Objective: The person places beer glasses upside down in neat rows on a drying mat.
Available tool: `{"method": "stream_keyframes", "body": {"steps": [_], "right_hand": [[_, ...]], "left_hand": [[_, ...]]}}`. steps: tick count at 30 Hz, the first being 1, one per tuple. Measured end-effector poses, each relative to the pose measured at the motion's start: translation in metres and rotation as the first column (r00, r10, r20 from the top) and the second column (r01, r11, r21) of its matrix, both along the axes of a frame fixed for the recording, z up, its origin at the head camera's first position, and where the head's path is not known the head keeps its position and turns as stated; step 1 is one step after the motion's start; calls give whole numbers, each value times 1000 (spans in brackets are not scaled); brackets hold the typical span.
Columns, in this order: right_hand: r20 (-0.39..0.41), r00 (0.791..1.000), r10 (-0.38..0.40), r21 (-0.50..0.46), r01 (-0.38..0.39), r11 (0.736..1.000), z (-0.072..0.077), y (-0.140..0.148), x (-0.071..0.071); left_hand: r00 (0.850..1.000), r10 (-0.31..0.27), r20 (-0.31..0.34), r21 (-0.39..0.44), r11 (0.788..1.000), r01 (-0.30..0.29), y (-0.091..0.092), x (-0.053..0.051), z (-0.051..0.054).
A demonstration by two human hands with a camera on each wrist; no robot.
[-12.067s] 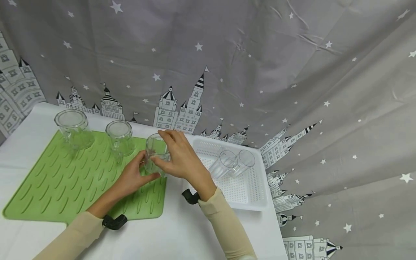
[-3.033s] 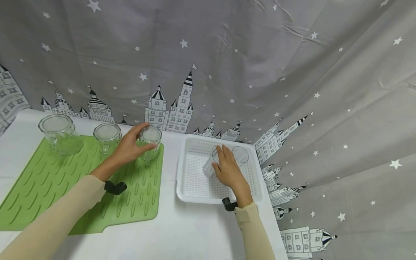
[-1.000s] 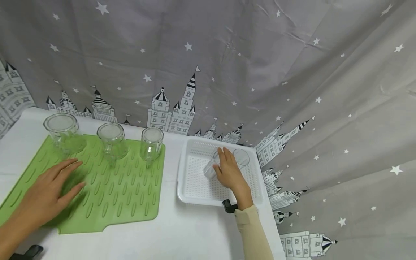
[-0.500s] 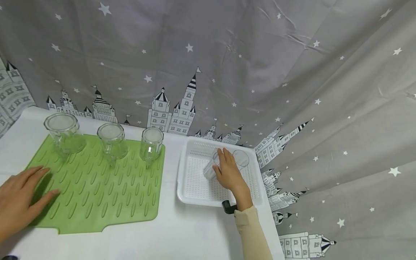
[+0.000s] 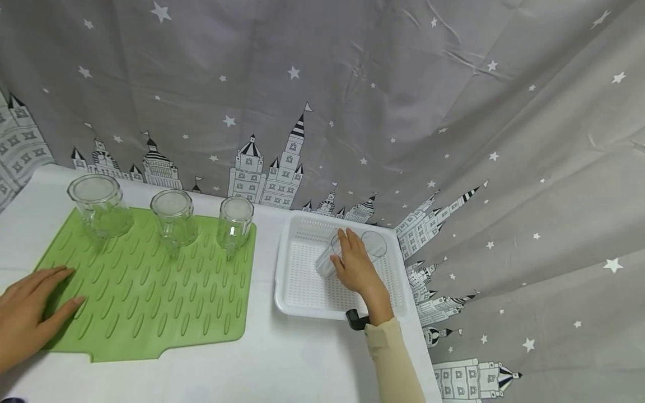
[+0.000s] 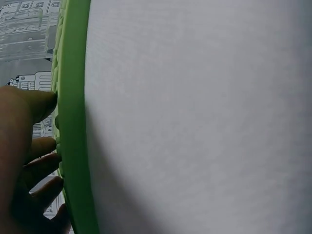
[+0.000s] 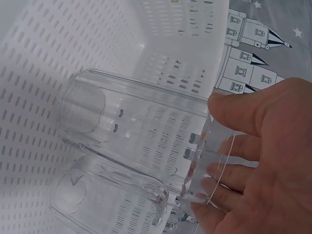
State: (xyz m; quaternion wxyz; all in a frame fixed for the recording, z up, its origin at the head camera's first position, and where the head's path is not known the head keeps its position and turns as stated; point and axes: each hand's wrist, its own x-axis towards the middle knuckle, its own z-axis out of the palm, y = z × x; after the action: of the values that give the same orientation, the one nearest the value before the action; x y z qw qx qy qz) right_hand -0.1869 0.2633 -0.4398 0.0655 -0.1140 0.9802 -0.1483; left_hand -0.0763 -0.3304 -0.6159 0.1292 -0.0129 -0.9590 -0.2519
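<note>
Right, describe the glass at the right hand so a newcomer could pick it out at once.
Find the white perforated basket to the right of the green mat. Of the two clear ones inside, take the left glass. In the head view, the right hand partly covers its rim, while the rim of the right glass shows clear of the fingers.

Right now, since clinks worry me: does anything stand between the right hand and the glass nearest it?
Nothing visible: the right hand has its thumb at the rim of the nearer glass. The other glass is beside it in the white basket, not between.
</note>
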Motion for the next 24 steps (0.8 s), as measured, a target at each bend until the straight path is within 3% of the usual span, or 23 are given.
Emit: {"method": "stream_keyframes", "body": {"steps": [11,24], "right_hand": [[17,1000,2,-88,-1,996,4,9,-5],[-59,998,-11,-104,4,995,-7,17,-6]], "left_hand": [[999,2,37,-5,1000,-2,-2,1,-1],[998,-13,54,-33,999,14,0,0,5]]}}
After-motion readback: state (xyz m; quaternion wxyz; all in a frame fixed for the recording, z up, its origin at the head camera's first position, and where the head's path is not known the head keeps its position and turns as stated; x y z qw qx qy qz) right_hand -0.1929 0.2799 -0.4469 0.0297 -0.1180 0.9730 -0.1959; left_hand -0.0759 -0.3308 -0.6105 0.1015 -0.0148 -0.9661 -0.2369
